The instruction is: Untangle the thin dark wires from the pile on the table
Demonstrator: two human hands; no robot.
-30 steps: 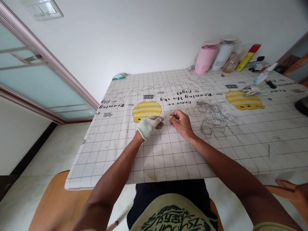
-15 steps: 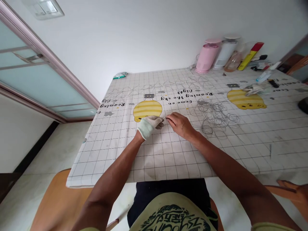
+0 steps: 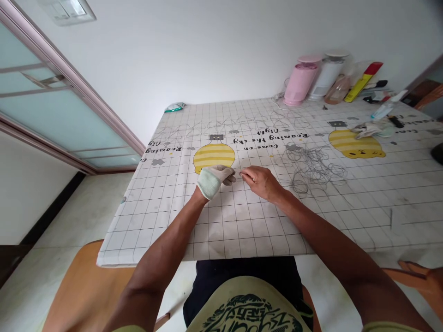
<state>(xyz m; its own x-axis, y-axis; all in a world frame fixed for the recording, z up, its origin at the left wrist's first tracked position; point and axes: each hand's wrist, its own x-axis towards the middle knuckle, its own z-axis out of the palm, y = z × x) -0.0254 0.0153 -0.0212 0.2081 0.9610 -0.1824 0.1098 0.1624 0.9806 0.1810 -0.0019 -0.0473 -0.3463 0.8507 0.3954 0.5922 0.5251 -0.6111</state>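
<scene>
My left hand [image 3: 217, 179], in a pale glove, is pinched closed over the near middle of the table. Just to its right is my bare right hand [image 3: 260, 181], its fingers pressed together. The fingertips face each other across a narrow gap, and whatever they hold is too thin and small to make out. A loose tangle of thin dark wire [image 3: 313, 168] lies on the checked tablecloth [image 3: 238, 228], to the right of my right hand. More thin wire loops [image 3: 221, 123] stretch along the back of the cloth.
A pink cylinder [image 3: 300, 84], a white cylinder [image 3: 325, 78], a clear bottle [image 3: 337, 90] and a yellow and red box [image 3: 363, 83] stand at the back right. Nearer lies another glove [image 3: 372, 129]. A green packet [image 3: 175, 107] sits at the back left. A chair [image 3: 83, 286] is at lower left.
The gap between my fingertips looks slightly wider, with my right hand a little lower. The whole view has shifted slightly.
</scene>
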